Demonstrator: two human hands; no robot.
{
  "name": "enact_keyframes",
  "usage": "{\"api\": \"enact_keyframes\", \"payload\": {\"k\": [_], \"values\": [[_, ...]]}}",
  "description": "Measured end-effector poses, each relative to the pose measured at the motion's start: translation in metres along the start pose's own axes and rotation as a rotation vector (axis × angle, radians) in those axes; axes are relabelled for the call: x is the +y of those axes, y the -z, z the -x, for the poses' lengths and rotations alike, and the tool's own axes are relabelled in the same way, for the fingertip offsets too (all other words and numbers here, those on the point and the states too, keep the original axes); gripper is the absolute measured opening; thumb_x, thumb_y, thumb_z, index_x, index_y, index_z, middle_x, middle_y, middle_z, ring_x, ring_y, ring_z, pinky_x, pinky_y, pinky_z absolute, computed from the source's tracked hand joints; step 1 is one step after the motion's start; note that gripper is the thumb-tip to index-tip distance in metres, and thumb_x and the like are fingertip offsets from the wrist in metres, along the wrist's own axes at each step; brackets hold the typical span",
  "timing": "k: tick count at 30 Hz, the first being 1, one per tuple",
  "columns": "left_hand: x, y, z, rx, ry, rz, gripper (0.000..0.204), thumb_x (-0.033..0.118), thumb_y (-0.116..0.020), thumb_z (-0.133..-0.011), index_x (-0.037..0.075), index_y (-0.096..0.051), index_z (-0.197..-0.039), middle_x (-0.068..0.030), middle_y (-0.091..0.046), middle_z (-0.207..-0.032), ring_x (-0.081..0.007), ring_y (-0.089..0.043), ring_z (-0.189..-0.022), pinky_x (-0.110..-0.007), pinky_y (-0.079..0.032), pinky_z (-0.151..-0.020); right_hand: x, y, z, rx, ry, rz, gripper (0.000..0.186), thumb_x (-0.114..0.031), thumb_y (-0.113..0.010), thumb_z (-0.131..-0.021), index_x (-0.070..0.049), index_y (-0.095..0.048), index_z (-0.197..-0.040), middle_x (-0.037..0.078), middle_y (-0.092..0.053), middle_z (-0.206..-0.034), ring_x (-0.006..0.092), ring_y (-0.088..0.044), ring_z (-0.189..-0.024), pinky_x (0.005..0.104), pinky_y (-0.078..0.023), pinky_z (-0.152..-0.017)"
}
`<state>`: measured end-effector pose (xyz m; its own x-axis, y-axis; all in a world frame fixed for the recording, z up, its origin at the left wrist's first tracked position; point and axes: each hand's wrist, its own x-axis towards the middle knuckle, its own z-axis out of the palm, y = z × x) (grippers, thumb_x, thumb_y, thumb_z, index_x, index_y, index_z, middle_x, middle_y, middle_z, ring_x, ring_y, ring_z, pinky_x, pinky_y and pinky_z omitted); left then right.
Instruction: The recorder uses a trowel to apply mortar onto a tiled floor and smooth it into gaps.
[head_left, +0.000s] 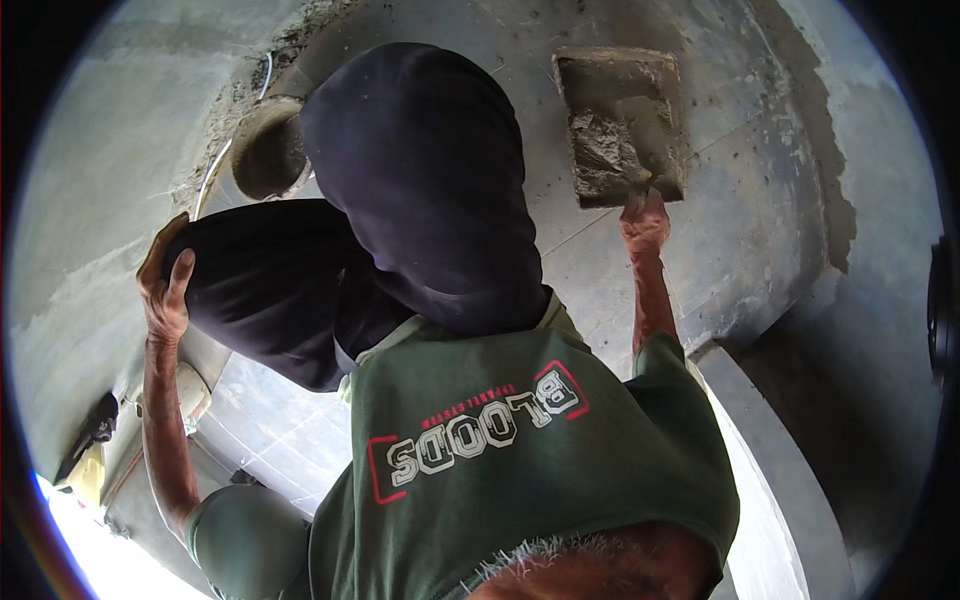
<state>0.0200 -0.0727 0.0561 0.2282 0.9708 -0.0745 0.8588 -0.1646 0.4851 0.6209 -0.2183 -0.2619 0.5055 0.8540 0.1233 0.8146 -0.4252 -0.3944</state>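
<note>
Clasping 1 knee, left hand curls; right hand at tray, grip unclear

1 head-worn fisheye view looks down, close over the green shirt, toward the floor.

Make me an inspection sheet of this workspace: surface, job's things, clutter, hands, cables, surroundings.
Surface: smooth grey floor, spattered.
Job's things: shallow rectangular tray holding grey-brown mortar-like paste; round grey-brown bucket, contents unclear.
Clutter: crumbly grey-brown debris along the wall base.
Hands: left hand rests on the dark-trousered left knee; right hand at the tray's near edge, fingers curled, anything gripped hidden.
Cables: thin white strand near the bucket, cable or tube unclear.
Surroundings: grey plaster-like wall.
</note>
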Motion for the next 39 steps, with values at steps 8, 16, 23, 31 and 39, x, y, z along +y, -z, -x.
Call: {"api": "enact_keyframes", "payload": {"k": [8,16,23,31,39], "values": [[-0.002,0.002,0.007,-0.009,0.074,0.012,0.050,0.039,-0.061,-0.090,-0.001,-0.060,-0.120,-0.0141,-0.064,-0.115,-0.0221,-0.058,-0.109,-0.033,-0.040,-0.099,0.048,0.000,0.009,-0.544,0.078,0.251,0.016,-0.020,-0.050,-0.092,-0.012,-0.063,-0.093,0.017,-0.062,-0.086,0.0364,-0.066,-0.075,0.0490,-0.054,-0.064],[-0.004,-0.002,0.004,0.013,0.051,0.018,0.050,0.039,-0.061,-0.089,0.000,-0.060,-0.121,-0.0139,-0.064,-0.114,-0.0227,-0.058,-0.109,-0.034,-0.039,-0.099,0.104,0.077,0.007,-0.609,-0.126,0.279,0.035,-0.031,-0.064,-0.084,0.003,-0.062,-0.091,0.028,-0.066,-0.084,0.0439,-0.065,-0.086,0.0483,-0.054,-0.072],[0.004,-0.003,0.005,0.027,0.083,0.048,0.051,0.040,-0.061,-0.089,0.000,-0.061,-0.121,-0.0141,-0.064,-0.114,-0.0229,-0.058,-0.109,-0.034,-0.039,-0.100,0.091,0.038,-0.003,-0.701,-0.153,0.185,0.033,-0.030,-0.061,-0.085,0.003,-0.063,-0.087,0.030,-0.064,-0.083,0.0450,-0.064,-0.084,0.0490,-0.053,-0.074],[0.012,0.001,0.014,0.062,0.056,-0.027,0.052,0.042,-0.061,-0.089,0.000,-0.061,-0.119,-0.0147,-0.064,-0.115,-0.0229,-0.057,-0.110,-0.034,-0.040,-0.099,0.131,0.065,0.005,-0.544,-0.048,0.236,0.043,-0.040,-0.064,-0.087,0.001,-0.057,-0.094,0.027,-0.065,-0.082,0.0466,-0.064,-0.082,0.0517,-0.052,-0.068],[0.005,-0.003,0.005,0.044,0.075,-0.016,0.051,0.041,-0.061,-0.089,-0.001,-0.061,-0.118,-0.0138,-0.064,-0.113,-0.0223,-0.058,-0.108,-0.033,-0.040,-0.098,0.124,-0.002,-0.017,-0.559,-0.060,0.276,0.031,-0.034,-0.060,-0.087,-0.003,-0.060,-0.094,0.028,-0.066,-0.082,0.0454,-0.065,-0.080,0.0503,-0.054,-0.068]]}}
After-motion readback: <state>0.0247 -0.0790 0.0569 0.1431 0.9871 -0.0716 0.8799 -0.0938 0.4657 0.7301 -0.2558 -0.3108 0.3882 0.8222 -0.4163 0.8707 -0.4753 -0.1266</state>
